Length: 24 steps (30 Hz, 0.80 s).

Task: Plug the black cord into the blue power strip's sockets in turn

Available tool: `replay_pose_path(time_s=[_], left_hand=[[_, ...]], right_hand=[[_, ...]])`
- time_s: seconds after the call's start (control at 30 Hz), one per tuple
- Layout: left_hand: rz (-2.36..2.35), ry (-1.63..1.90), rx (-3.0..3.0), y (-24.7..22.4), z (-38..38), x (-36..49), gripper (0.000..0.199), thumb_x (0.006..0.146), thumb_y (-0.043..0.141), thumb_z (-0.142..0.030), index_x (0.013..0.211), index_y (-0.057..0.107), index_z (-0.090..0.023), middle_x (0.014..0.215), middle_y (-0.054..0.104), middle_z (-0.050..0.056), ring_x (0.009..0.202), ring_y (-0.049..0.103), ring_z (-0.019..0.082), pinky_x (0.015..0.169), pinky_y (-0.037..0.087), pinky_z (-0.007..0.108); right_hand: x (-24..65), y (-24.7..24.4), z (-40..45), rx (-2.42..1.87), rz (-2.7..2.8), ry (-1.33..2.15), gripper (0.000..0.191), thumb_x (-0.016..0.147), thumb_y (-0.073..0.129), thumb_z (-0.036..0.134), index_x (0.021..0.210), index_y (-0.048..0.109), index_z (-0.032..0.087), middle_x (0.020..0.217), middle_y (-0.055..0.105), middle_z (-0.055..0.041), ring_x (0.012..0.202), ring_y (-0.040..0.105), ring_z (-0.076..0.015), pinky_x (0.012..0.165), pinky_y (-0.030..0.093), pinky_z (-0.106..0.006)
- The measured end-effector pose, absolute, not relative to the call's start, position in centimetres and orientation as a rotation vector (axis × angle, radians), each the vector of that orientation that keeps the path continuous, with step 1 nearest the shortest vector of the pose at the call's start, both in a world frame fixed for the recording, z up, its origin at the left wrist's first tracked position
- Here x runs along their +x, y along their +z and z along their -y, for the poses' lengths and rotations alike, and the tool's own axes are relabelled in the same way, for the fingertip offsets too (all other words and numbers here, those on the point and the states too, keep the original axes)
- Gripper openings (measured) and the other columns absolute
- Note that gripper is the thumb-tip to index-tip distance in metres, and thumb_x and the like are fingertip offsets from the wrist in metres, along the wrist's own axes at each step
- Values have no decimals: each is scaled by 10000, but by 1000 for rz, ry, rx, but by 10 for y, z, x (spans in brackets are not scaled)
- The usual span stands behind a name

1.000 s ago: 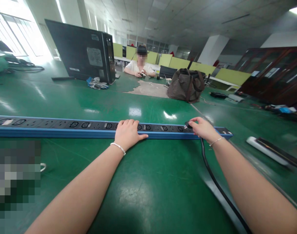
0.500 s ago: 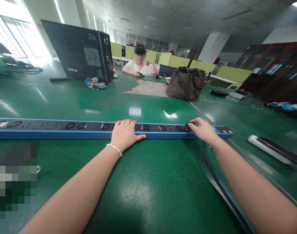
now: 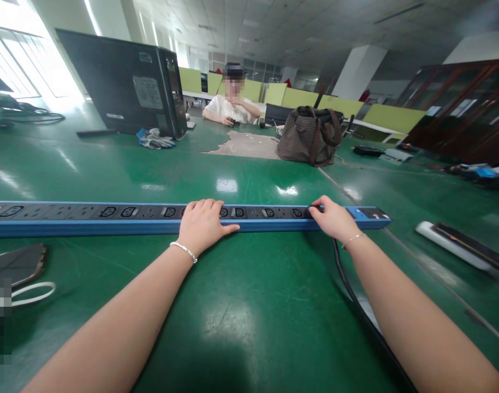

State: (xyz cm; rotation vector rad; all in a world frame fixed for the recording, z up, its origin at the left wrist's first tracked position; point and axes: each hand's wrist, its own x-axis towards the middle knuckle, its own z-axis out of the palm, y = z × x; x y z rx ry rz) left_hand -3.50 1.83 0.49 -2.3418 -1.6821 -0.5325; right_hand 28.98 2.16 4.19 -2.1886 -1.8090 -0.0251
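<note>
A long blue power strip (image 3: pixel 266 225) with black sockets on its top lies across the green table. My left hand (image 3: pixel 202 224) is draped over the strip's middle, fingers across the top and thumb along the near edge, holding it. Toward the strip's right end, my right hand (image 3: pixel 333 218) pinches a black plug (image 3: pixel 315 208) at a socket. Fingers cover most of the plug, and how deep it sits I cannot tell. A thick black cord (image 3: pixel 351 295) runs from below my right hand toward the lower right.
Behind the strip stand a black computer case (image 3: pixel 126 87), gloves (image 3: pixel 155 138) and a brown bag (image 3: pixel 309 136). A person (image 3: pixel 232 103) sits across the table. A phone (image 3: pixel 18 262) lies at left, a white-and-black bar (image 3: pixel 454 245) at right.
My right hand and the plug have shifted slightly left and lower against the strip. The view has moved a little; my left hand keeps its place on the strip.
</note>
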Motion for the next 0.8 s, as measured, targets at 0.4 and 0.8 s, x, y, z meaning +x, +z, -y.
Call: replay_pose_path(time_s=[0.4, 0.8], left_hand=[[1695, -521, -2336, 5, -18, -35, 682, 724, 492, -715, 1176, 544, -207, 1120, 630, 112, 1093, 531, 290, 949, 341, 422], [1707, -503, -2335, 5, -18, -34, 681, 724, 483, -724, 1175, 540, -217, 1126, 629, 106, 1103, 532, 287, 952, 340, 418]], right_hand=[[289, 36, -19, -2102, 1662, -3, 261, 770, 512, 409, 897, 632, 216, 620, 588, -15, 580, 531, -177, 563, 379, -274], [286, 38, -16, -2151, 1658, 7, 274, 758, 504, 424, 910, 650, 249, 680, 634, -30, 645, 569, -207, 599, 388, -295]])
